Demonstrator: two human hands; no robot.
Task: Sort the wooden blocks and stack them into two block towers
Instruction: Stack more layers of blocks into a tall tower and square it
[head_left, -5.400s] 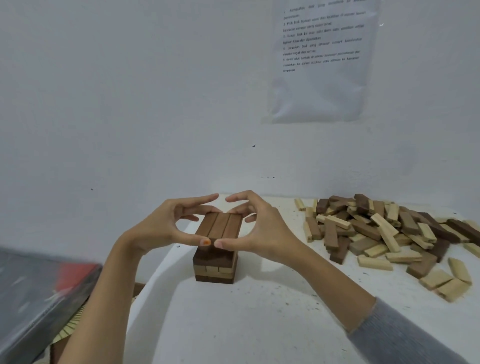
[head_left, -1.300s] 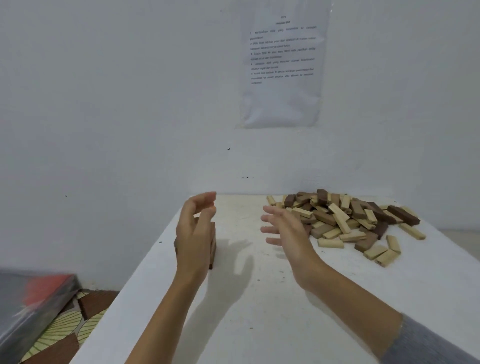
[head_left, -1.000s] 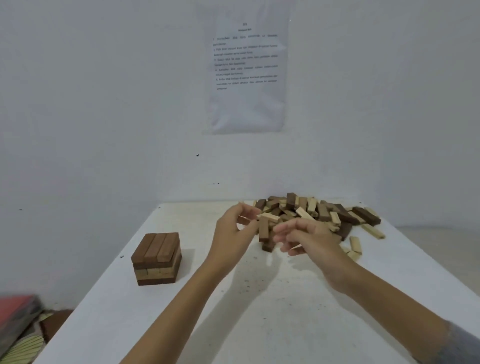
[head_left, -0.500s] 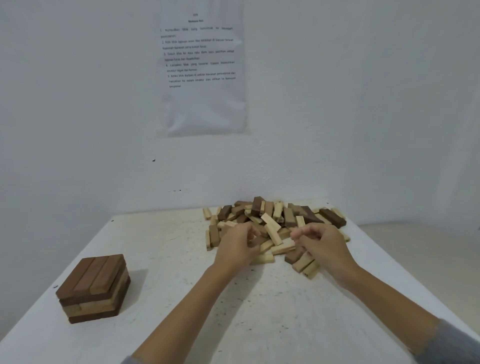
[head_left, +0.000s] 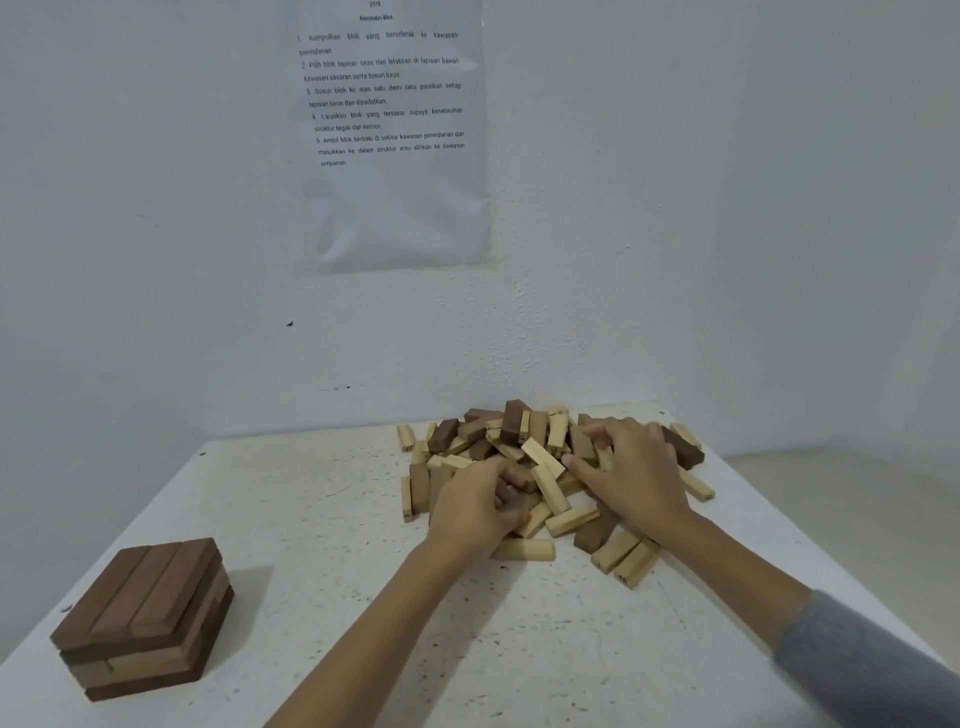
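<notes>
The left hand (head_left: 475, 506), just right of the frame's centre, lies palm down on the near left side of the pile. Its fingers curl in tight among the blocks. They touch several pieces, but motion blur hides whether they grip one. The right hand (head_left: 634, 478) sits beside it to the right, apart from it, spread wide and palm down over the pile's top. Its fingertips are bent onto the blocks and its thumb points left against a pale block; no block is plainly pinched. A grey knitted sleeve (head_left: 872, 660) covers the right forearm at the lower right edge, while the left forearm is bare.

Under both hands lies the loose pile of light and dark brown rectangular wooden blocks (head_left: 524, 423), heaped at the far right of the white speckled table (head_left: 363, 623), close to the wall. Well apart from it, in the lower left of the frame, stands a low square tower of wooden blocks (head_left: 143, 618). It has three dark blocks side by side on top, a pale layer beneath and a dark layer at the bottom. On the white wall (head_left: 156, 234) in the upper middle hangs a printed paper sheet (head_left: 395, 208).
</notes>
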